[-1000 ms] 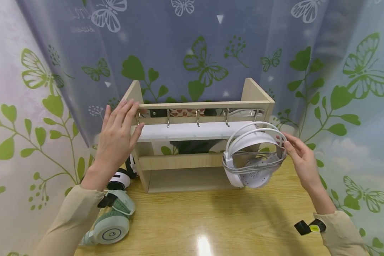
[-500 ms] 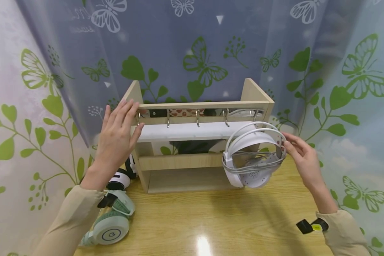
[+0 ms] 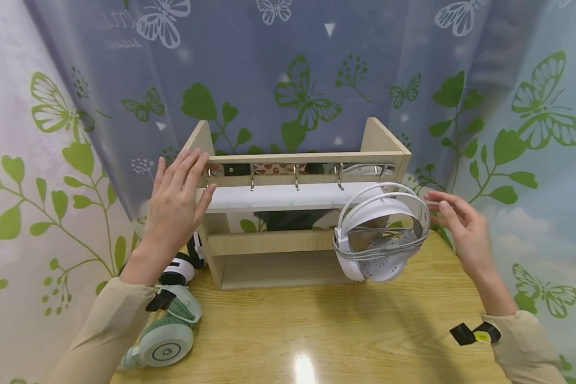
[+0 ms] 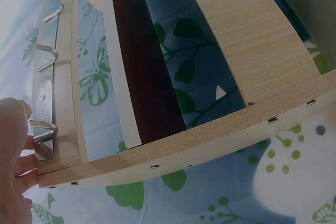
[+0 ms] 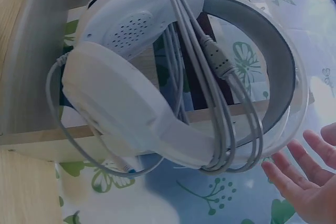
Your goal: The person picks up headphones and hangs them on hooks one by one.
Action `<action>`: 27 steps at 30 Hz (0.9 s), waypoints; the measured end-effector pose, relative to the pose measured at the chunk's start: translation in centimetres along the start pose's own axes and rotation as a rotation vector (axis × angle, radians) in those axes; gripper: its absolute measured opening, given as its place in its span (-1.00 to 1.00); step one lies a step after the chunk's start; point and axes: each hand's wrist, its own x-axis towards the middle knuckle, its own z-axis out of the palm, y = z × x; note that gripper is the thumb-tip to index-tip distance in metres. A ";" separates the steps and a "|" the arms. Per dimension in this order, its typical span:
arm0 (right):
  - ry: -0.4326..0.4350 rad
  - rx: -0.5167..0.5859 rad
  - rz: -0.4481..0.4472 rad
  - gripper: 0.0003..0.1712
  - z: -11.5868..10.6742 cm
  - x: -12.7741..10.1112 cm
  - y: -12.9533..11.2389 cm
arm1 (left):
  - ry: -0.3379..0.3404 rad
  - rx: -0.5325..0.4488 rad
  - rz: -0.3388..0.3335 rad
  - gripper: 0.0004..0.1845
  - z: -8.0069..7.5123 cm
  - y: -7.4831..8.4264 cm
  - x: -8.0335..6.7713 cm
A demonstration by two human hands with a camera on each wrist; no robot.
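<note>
White headphones [image 3: 354, 266] with grey cable [image 5: 226, 93] wound round them hang at the right end of a wooden desk shelf [image 3: 269, 244]. The headband is up by the rightmost of several metal hooks [image 3: 296, 181]; its contact with the hook is hidden. Just right of the headband, my right hand [image 3: 469, 237] is apart from it, fingers loosely extended and holding nothing. In the right wrist view too, a small gap separates the fingertips from the headband. My left hand [image 3: 173, 205] rests on the shelf's upper left corner, fingers laid over the edge near the leftmost hook.
Green-and-white headphones [image 3: 167, 346] lie on the wooden table [image 3: 278, 330] at the left, under my left forearm. Behind them is a white-and-black set [image 3: 178, 270], partly hidden. A butterfly-print curtain [image 3: 249, 69] surrounds the back and sides.
My right hand has let go of the white headphones' headband and moved a little to the right. The headphones stay hanging in place. My left hand has not moved.
</note>
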 end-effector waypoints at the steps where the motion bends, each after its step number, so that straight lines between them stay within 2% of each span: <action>1: 0.000 0.003 -0.006 -0.59 0.0 0.1 -0.1 | 0.001 0.000 0.001 -0.41 0.0 0.0 0.0; 8: -0.002 -0.009 -0.062 -0.61 0.1 1.1 -1.3 | 0.002 -0.001 0.003 -0.43 0.0 0.0 0.0; 12: 0.013 -0.059 -0.083 -0.62 0.3 1.8 -2.2 | -0.003 -0.001 0.001 -0.43 0.0 0.0 0.0; 18: 0.042 -0.216 -0.135 -0.62 0.7 2.9 -3.5 | -0.004 0.000 0.001 -0.43 0.0 0.0 0.0; 22: 0.032 -0.310 -0.218 -0.62 1.0 3.5 -4.2 | -0.004 0.000 0.001 -0.43 0.0 0.0 0.0; 27: 0.005 -0.493 -0.343 -0.57 1.5 4.3 -4.7 | -0.005 0.000 -0.001 -0.43 0.0 0.0 0.0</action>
